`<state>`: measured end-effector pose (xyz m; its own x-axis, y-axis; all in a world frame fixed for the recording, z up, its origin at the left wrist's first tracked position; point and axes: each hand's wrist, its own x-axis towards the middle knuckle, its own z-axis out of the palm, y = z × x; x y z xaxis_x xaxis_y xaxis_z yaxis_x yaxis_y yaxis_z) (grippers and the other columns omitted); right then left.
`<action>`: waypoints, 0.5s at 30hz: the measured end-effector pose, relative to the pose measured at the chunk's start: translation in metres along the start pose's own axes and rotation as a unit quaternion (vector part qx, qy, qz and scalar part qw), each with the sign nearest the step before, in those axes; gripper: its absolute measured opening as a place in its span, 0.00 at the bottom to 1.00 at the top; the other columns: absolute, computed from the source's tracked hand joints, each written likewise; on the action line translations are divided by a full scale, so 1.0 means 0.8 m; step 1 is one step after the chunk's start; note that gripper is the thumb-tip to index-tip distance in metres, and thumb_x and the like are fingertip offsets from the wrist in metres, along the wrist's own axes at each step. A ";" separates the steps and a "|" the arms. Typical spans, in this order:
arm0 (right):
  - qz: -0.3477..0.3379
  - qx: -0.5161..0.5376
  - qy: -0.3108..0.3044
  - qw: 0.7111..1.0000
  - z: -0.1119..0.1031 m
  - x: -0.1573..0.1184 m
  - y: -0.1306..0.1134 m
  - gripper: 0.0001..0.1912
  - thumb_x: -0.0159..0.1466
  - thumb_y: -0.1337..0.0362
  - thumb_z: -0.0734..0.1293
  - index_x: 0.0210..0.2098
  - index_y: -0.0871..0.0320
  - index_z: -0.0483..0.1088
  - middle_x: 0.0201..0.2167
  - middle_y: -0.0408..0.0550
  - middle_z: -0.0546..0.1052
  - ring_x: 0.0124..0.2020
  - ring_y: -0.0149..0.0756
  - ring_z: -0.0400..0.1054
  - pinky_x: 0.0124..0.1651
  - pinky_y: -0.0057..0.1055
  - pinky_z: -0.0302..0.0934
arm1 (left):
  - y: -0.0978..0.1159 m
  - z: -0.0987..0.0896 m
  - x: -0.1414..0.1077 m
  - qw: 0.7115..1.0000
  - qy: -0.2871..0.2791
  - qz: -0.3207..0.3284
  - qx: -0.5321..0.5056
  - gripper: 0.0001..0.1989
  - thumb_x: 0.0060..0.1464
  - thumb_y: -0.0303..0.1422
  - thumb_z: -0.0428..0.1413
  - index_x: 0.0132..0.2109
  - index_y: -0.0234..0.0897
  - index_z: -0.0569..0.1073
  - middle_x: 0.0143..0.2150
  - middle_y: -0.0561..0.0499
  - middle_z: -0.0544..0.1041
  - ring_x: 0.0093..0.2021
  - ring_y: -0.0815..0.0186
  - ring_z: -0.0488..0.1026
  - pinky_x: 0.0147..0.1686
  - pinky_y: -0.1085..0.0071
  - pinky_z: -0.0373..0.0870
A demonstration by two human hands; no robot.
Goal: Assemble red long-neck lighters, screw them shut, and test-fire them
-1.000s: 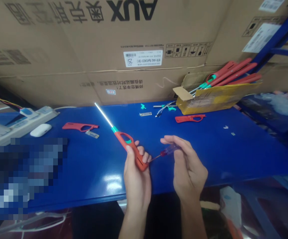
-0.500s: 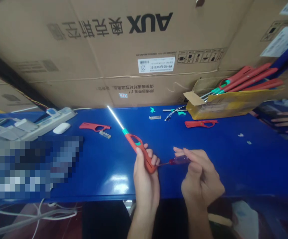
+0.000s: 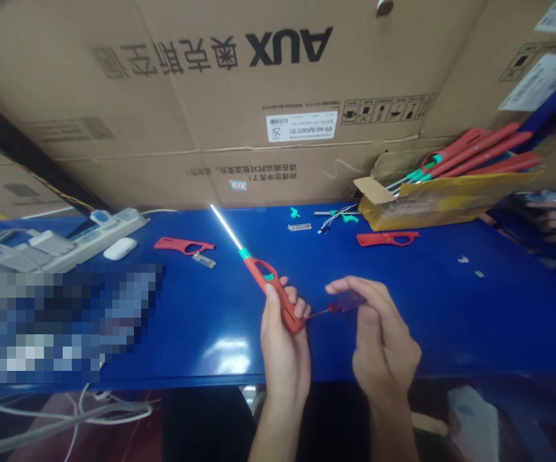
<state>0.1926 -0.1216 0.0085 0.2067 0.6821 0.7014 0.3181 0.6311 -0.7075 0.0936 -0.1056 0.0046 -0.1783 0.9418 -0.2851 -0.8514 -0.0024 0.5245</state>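
A lighter [image 3: 257,272] lies in the left hand [image 3: 283,350], a screwdriver [image 3: 349,301] in the right hand [image 3: 388,340]; ahead-left of them sits a power strip [image 3: 122,224]; ahead-right, a carton [image 3: 444,206] of other lighters [image 3: 482,155].

Left hand [image 3: 283,337] grips with curled fingers [image 3: 299,308], thumb [image 3: 272,305] extended forward. Right hand [image 3: 387,340], apart from it, maintains a pinch grip. Both forearms [image 3: 278,431] reach forward.

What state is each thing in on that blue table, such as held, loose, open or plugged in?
Left grip: wrapped around the lighter
Lighter: held tilted, metal tube pointing away
Right grip: holding the screwdriver
Screwdriver: tip at the lighter's butt end; contact unclear
Taped box: open, red lighters sticking out
Left red shell: lying loose
Right red shell: lying loose
Power strip: plugs inserted
White case: closed
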 end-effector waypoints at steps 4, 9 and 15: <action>-0.013 0.022 0.021 0.999 0.003 0.002 -0.002 0.21 0.66 0.77 0.66 0.52 0.48 0.77 0.39 0.44 0.79 0.43 0.37 0.75 0.45 0.38 0.72 | -0.001 0.000 -0.001 1.000 -0.010 0.001 0.001 0.16 0.65 0.43 0.58 0.49 0.34 0.74 0.32 0.54 0.64 0.27 0.74 0.60 0.29 0.77 0.64; -0.041 -0.014 0.032 0.999 0.005 0.004 -0.003 0.22 0.66 0.77 0.66 0.53 0.48 0.77 0.40 0.44 0.79 0.43 0.37 0.75 0.47 0.40 0.72 | 0.000 -0.001 0.001 1.000 -0.014 -0.005 -0.003 0.16 0.65 0.43 0.57 0.49 0.33 0.74 0.33 0.53 0.65 0.27 0.74 0.60 0.29 0.77 0.64; 0.018 0.038 0.025 0.999 0.004 0.003 -0.008 0.23 0.67 0.78 0.65 0.54 0.46 0.76 0.44 0.43 0.80 0.44 0.36 0.77 0.43 0.35 0.74 | 0.000 -0.002 0.000 1.000 -0.017 -0.004 -0.007 0.16 0.65 0.43 0.58 0.49 0.34 0.74 0.33 0.53 0.65 0.27 0.74 0.60 0.29 0.77 0.64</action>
<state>0.1884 -0.1228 0.0146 0.2632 0.6871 0.6772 0.2380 0.6340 -0.7358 0.0929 -0.1060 0.0036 -0.1545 0.9524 -0.2628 -0.8594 0.0017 0.5114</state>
